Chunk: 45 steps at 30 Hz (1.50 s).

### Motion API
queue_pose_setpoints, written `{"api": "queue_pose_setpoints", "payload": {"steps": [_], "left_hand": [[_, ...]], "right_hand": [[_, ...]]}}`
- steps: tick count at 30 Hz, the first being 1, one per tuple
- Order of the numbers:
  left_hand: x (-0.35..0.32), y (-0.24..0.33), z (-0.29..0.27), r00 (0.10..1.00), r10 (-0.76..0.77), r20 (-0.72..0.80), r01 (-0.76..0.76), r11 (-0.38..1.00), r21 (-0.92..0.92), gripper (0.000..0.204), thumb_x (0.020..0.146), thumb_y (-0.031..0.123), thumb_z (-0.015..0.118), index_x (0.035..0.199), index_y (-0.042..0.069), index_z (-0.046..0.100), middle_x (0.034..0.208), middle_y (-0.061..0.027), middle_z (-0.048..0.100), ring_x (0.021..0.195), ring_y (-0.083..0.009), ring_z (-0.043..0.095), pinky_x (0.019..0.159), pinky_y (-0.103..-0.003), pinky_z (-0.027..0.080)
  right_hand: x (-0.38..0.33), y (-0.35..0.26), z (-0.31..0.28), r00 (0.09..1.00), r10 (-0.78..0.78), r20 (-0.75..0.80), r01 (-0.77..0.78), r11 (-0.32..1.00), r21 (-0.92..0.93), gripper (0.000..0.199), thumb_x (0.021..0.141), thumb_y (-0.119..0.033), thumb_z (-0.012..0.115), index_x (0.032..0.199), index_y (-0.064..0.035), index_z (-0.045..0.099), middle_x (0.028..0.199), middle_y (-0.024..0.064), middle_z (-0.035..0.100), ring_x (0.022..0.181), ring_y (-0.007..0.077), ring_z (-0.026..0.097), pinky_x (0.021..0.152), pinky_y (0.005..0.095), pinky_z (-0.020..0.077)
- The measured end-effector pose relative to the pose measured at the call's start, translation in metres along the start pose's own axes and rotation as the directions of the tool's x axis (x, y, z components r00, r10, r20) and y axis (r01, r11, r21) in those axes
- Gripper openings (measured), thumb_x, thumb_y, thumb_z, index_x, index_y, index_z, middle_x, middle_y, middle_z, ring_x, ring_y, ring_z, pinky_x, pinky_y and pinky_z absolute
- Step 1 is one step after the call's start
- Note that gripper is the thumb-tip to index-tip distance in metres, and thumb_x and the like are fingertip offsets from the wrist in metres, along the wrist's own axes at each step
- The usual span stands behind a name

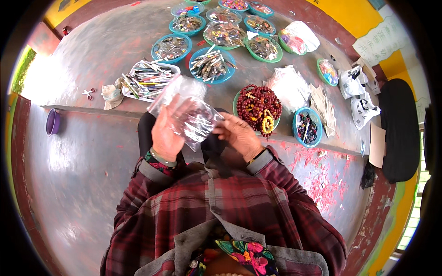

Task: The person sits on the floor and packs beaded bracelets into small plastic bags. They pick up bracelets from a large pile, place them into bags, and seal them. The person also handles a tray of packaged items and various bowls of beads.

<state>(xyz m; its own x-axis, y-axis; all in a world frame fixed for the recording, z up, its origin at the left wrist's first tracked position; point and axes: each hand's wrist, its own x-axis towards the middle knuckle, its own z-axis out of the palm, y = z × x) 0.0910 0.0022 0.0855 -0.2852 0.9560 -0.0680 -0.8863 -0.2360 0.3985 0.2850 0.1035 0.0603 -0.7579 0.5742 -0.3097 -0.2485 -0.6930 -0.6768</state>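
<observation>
Both hands are raised in front of the chest over the grey, red-flecked surface [106, 50], sharing one clear plastic bag [186, 108] that holds a cluster of dark beads in its lower part. The left hand [166, 133] wraps the bag from its left side, palm against the film and fingers curled up behind it, so its grip is pressed closed on the bag's lower left edge. The right hand [238, 134] meets the bag at its right corner, where thumb and forefinger pinch the plastic together (the other fingers are folded under and hard to tell apart). The bag stands tilted, its open top leaning up and left, above both hands and between them. Just beyond the right hand sits a green bowl [236, 102] heaped with dark red beads and a few yellow ones, and beside that a small blue bowl [297, 131] of mixed pieces. Farther off lie a white tray [172, 68] of pens, a blue bowl [226, 76] of sticks, and, well to the left, a purple cup [52, 122].
</observation>
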Motion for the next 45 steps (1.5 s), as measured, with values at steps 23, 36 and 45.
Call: {"api": "queue_pose_setpoints", "payload": {"steps": [23,36,45], "left_hand": [[0.015,0.003,-0.025,0.998,0.036,-0.055,-0.025,0.98,0.197,0.05,0.097,0.037,0.034,0.131,0.001,0.036,0.123,-0.0226,0.049,0.112,-0.0339,0.049,0.093,-0.048,0.041],[0.018,-0.004,-0.024,0.995,0.028,-0.094,-0.002,0.963,0.268,0.049,0.098,0.038,0.033,0.13,0.001,0.038,0.122,-0.021,0.05,0.114,-0.0322,0.047,0.096,-0.047,0.039],[0.02,-0.005,-0.022,0.992,0.023,-0.128,0.009,0.969,0.248,0.052,0.097,0.039,0.034,0.129,-0.003,0.038,0.121,-0.0255,0.05,0.11,-0.0346,0.05,0.095,-0.047,0.04]], "right_hand": [[0.053,0.131,-0.262,0.803,-0.16,-0.574,0.261,0.96,0.097,0.032,0.084,-0.014,0.056,0.111,-0.0004,0.045,0.11,0.0147,0.054,0.102,0.0295,0.054,0.089,0.0379,0.0475],[0.044,0.112,-0.246,0.677,-0.081,-0.731,0.415,0.863,0.289,0.03,0.087,-0.017,0.046,0.107,0.005,0.045,0.106,0.0196,0.054,0.099,0.036,0.056,0.087,0.0482,0.0491],[0.04,0.107,-0.249,0.681,0.052,-0.73,0.406,0.803,0.437,0.026,0.087,-0.017,0.048,0.107,0.0011,0.047,0.104,0.0167,0.055,0.1,0.0347,0.055,0.091,0.0493,0.046]]}}
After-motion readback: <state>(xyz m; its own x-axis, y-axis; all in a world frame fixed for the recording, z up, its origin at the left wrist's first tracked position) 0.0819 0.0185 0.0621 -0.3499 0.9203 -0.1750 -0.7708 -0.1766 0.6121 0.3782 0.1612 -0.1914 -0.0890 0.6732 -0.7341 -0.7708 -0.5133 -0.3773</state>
